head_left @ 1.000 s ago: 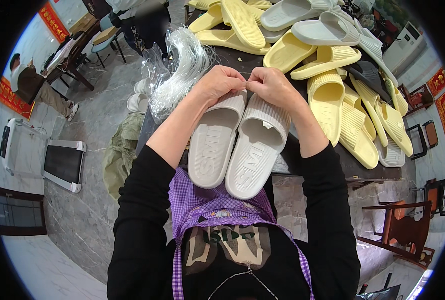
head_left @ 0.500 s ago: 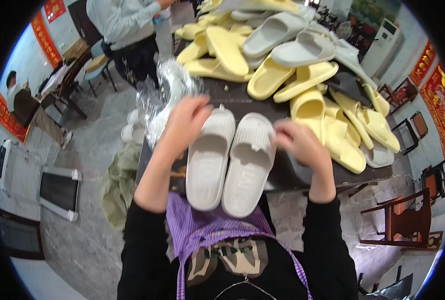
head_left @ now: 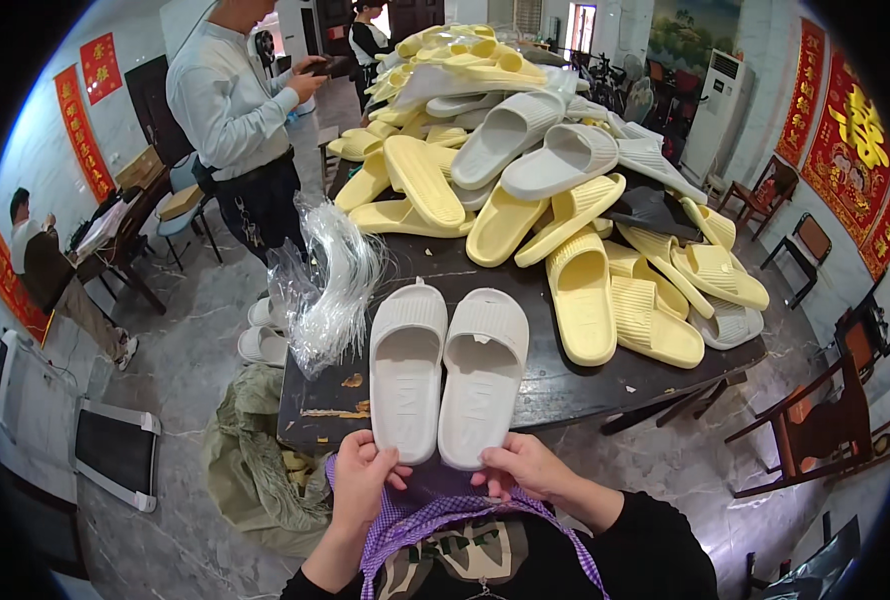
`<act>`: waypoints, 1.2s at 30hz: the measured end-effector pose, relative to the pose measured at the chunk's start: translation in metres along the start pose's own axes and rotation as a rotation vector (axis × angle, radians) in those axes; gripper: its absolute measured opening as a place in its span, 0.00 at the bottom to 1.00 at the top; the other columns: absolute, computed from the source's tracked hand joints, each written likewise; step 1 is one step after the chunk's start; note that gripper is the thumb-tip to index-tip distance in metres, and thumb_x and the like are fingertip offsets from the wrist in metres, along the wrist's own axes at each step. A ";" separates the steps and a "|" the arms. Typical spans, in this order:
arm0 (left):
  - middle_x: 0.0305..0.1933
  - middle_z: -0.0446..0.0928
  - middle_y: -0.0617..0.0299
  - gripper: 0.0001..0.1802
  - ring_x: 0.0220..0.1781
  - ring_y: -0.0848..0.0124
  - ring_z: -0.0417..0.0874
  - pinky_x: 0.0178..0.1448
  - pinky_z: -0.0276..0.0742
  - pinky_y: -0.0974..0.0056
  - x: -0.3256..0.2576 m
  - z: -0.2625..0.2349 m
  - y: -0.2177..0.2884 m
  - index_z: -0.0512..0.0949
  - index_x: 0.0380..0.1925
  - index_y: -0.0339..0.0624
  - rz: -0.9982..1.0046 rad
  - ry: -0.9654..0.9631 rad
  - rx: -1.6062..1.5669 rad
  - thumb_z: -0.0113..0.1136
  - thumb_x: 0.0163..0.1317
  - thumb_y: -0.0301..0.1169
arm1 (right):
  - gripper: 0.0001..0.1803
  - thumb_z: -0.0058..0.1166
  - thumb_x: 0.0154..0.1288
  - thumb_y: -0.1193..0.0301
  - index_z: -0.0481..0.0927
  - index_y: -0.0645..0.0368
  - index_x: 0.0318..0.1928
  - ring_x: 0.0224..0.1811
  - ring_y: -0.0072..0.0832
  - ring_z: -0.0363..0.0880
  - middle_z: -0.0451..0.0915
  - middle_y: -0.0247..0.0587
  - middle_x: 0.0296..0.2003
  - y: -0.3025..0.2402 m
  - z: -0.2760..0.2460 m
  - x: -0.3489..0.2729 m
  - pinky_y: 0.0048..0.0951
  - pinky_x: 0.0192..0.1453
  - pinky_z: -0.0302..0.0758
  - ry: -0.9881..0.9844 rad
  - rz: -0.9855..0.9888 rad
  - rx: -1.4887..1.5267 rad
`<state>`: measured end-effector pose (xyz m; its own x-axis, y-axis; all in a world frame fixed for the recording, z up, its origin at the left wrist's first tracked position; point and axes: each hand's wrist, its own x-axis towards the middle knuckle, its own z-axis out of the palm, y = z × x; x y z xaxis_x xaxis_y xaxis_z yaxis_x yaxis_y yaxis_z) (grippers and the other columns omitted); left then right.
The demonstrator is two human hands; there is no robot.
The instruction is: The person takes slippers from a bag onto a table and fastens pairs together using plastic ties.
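At near edge of table [head_left: 565, 385], noted pair of pale grey slippers lying soles down, side by side and touching along their inner sides, toes pointing away, heels overhanging the edge slightly. Found left hand [head_left: 365, 475] closed on heel of left slipper [head_left: 407, 370], thumb on top, fingers tucked beneath. Found right hand [head_left: 525, 468] likewise pinched on heel of right slipper [head_left: 482, 375]. Judged the step in hand as squaring up the matched pair, heels level.

Judged that any lift from this position calls for pressing the two slippers together and keeping both heels gripped evenly, lest one slide off the edge. Noted bundle of clear plastic bags [head_left: 330, 290] just beside the pair, toward the left edge, within easy reach of the left hand.

Further back, observed heap of yellow slippers [head_left: 575, 290] covering the right and far parts of the table, with more grey slippers [head_left: 525, 140] stacked on top. Beyond the far left corner, recorded a standing person [head_left: 235, 110] in a light shirt, hands raised, apart from this work.
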<state>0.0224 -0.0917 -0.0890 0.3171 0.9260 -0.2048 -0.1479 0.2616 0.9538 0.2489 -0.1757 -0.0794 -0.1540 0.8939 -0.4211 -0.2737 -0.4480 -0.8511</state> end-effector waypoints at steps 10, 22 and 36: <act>0.22 0.75 0.58 0.10 0.19 0.73 0.75 0.20 0.70 0.71 0.095 0.069 0.129 0.73 0.31 0.31 0.329 -0.313 -0.102 0.54 0.53 0.29 | 0.14 0.42 0.62 0.67 0.72 0.70 0.34 0.11 0.29 0.72 0.75 0.47 0.18 -0.153 -0.028 0.015 0.26 0.14 0.70 0.205 -0.469 -0.219; 0.34 0.79 0.58 0.12 0.35 0.74 0.80 0.40 0.75 0.71 0.079 -0.008 0.099 0.75 0.41 0.33 0.859 -0.900 0.438 0.56 0.59 0.29 | 0.09 0.48 0.58 0.74 0.74 0.65 0.39 0.21 0.22 0.73 0.76 0.38 0.27 -0.152 -0.030 0.075 0.20 0.23 0.70 -0.048 -0.411 -0.630; 0.32 0.76 0.59 0.17 0.33 0.72 0.77 0.38 0.74 0.68 0.125 -0.395 -0.272 0.75 0.38 0.35 -0.470 0.516 0.175 0.56 0.56 0.38 | 0.05 0.52 0.50 0.80 0.74 0.62 0.30 0.20 0.34 0.68 0.72 0.42 0.20 -0.017 0.033 0.095 0.31 0.25 0.63 0.265 -0.749 -1.515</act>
<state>-0.2682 0.0602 -0.4607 -0.1792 0.7477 -0.6394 0.0611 0.6571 0.7513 0.2071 -0.0842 -0.0947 -0.2284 0.9340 0.2746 0.8938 0.3130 -0.3211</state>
